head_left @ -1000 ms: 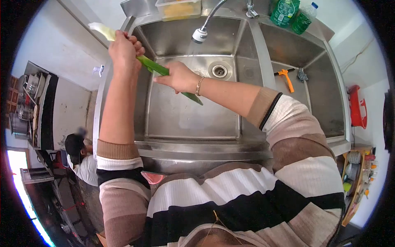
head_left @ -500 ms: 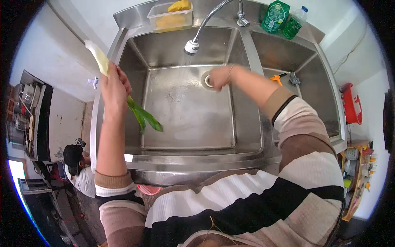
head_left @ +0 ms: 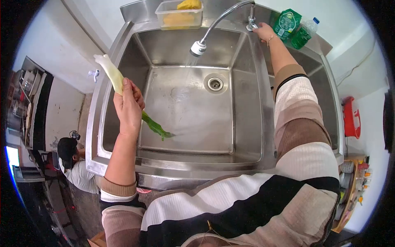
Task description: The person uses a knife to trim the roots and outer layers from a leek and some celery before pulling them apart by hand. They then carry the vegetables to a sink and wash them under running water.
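Observation:
My left hand [head_left: 130,108] is closed around the middle of a leek [head_left: 110,73] over the left side of the sink [head_left: 193,119]. The pale thick end points up and away, while the green leaves [head_left: 156,126] hang below my fist. At the back, the fingers of my right hand [head_left: 265,32] are closed on the tap handle [head_left: 252,26], partly hiding it. A flexible metal spout with a white spray head [head_left: 198,48] hangs over the large basin, and a thin spray of water falls from it.
A plastic tub [head_left: 180,18] with yellow contents stands on the back ledge. A green pouch [head_left: 286,24] and a bottle of green liquid [head_left: 305,33] stand behind the right basin. A red basket [head_left: 351,117] hangs at right. Another person [head_left: 74,158] is low at left.
My right hand has moved from near the drain to the tap handle at the back. My left hand has shifted slightly right with the leek, whose leaves swing lower.

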`<action>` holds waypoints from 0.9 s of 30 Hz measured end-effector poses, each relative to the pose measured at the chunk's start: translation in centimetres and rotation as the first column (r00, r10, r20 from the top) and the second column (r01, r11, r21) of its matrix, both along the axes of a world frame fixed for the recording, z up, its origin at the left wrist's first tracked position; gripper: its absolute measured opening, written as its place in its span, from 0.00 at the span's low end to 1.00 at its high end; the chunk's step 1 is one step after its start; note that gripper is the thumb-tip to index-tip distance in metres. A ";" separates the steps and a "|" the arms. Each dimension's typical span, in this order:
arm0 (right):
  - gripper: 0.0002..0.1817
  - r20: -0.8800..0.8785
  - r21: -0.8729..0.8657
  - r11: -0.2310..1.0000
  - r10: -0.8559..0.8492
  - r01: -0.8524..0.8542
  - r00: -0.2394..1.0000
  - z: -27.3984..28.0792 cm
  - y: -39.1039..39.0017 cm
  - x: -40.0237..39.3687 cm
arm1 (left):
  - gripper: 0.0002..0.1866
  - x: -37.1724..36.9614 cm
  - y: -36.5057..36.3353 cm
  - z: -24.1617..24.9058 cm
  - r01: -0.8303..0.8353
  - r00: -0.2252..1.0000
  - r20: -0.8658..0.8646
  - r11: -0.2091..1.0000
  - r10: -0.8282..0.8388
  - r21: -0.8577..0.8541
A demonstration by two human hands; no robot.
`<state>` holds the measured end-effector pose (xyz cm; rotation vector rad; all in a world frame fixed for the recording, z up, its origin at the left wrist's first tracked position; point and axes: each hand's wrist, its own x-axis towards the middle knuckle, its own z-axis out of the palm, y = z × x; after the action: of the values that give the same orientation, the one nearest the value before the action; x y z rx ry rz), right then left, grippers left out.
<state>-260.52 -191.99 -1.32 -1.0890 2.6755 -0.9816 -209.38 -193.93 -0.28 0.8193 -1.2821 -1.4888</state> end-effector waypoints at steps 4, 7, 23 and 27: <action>0.23 0.188 -0.050 0.999 0.028 -0.019 0.982 -1.1 -1.2 -1.3 | 0.16 -0.4 0.1 -0.5 -0.026 0.999 0.030 0.998 0.028 -0.053; 0.16 0.297 -0.094 0.995 0.045 -0.017 0.954 -2.3 -2.1 -2.7 | 0.15 -0.1 -0.3 -0.7 -0.018 0.999 0.046 0.999 0.019 -0.034; 0.22 0.959 -0.281 0.879 0.266 0.385 0.092 -1.3 -2.0 -1.0 | 0.18 -0.2 -0.2 -0.7 -0.040 0.993 0.110 0.996 0.048 -0.074; 0.22 0.949 -0.296 0.849 0.312 0.438 0.036 -1.7 -2.0 -1.0 | 0.19 -0.3 -0.1 -0.7 -0.036 0.990 0.130 0.995 0.047 -0.088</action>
<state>-261.51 -193.96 -3.03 0.0327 1.1546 -1.6762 -209.63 -194.06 -0.96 0.8948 -1.4081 -1.3557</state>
